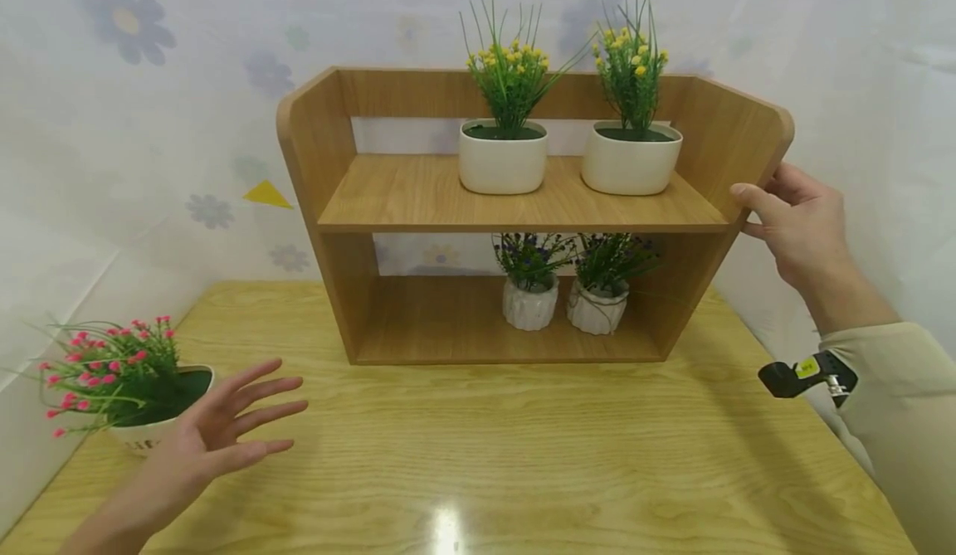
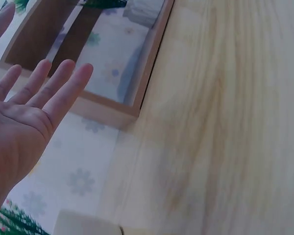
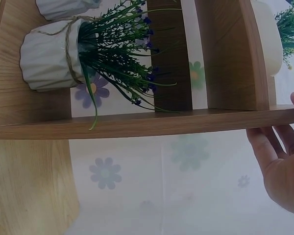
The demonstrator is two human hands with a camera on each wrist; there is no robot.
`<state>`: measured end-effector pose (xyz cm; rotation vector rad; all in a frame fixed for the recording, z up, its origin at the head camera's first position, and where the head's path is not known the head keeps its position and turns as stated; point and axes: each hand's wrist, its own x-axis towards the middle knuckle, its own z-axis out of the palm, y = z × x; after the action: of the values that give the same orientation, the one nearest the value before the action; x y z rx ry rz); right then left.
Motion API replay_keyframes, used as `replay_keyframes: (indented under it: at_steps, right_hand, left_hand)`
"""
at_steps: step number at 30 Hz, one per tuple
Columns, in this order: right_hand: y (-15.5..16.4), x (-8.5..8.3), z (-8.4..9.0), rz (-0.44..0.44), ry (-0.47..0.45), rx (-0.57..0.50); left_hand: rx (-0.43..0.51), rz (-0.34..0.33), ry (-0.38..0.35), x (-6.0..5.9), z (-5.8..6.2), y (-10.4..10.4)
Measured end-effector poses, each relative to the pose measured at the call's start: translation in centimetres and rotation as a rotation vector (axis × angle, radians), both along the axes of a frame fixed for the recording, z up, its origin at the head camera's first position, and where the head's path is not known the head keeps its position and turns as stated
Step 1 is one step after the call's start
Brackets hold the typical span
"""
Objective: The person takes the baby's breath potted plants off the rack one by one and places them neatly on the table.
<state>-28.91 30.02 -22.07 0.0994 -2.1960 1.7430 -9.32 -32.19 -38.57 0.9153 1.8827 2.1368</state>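
Observation:
A two-tier wooden shelf (image 1: 523, 227) stands on the table. My right hand (image 1: 810, 219) grips its right side panel (image 3: 186, 126), thumb on the inner face and fingers on the outer. My left hand (image 1: 224, 430) is held in the air at the lower left, fingers spread and straight, holding nothing; the left wrist view shows its palm (image 2: 19, 127). Just beyond it stands a white pot of pink flowers (image 1: 112, 372), which the hand partly hides. On the upper tier are two cream pots with yellow flowers, one nearer the middle (image 1: 503, 161) and one at the right (image 1: 631, 161).
Two small white textured pots with dark purple flowers, the left one (image 1: 530, 302) and the twine-tied right one (image 1: 597, 310), stand on the lower tier. Wood-grain table surface (image 1: 478, 447) stretches in front of the shelf. A flower-patterned sheet (image 1: 187, 124) hangs behind.

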Motion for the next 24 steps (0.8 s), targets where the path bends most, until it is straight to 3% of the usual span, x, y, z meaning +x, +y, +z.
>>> replay_keyframes:
  at_steps: [5, 15, 24]
  right_hand:
    - [0.0, 0.0, 0.0, -0.001, 0.005, 0.001]
    - [-0.1, 0.1, -0.1, 0.005, 0.024, -0.034]
    - [-0.2, 0.1, -0.1, -0.033, -0.001, 0.014]
  left_hand:
    - [0.001, 0.023, 0.042, -1.1, 1.0, 1.8]
    - [-0.037, 0.158, 0.005, -3.1, 4.2, 5.5]
    - [-0.002, 0.172, 0.071, -5.6, 7.1, 8.2]
